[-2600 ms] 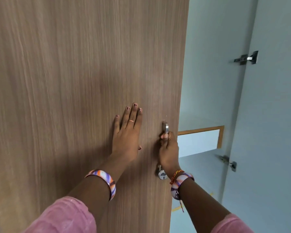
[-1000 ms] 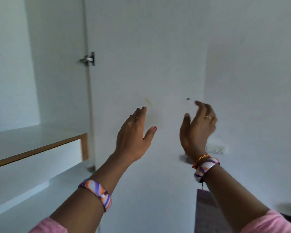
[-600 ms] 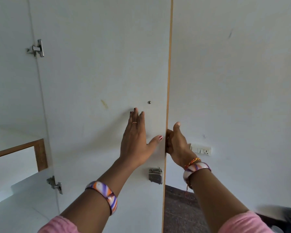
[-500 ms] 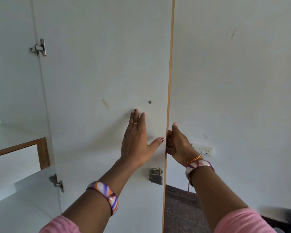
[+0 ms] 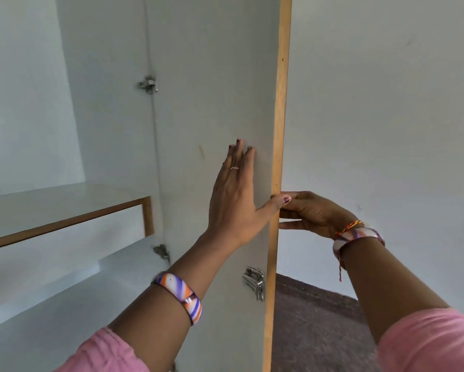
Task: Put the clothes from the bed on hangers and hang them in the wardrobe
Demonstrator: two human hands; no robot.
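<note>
Head view: left hand (image 5: 236, 200) presses flat-fingered on the wardrobe door (image 5: 214, 76); right hand (image 5: 310, 213) fingers grip its edge.

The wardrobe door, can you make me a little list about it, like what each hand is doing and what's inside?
door: wardrobe door, swung open, white inner face toward the camera, wooden edge strip
left hand: left hand flat on the door's inner face, fingers straight, thumb at the edge
right hand: right hand reaching round the door edge; its fingers go out of sight behind it
on the door: metal lock near the edge, hinges on the far side
inside: white shelf with wooden front; no clothes or hangers in view
</note>
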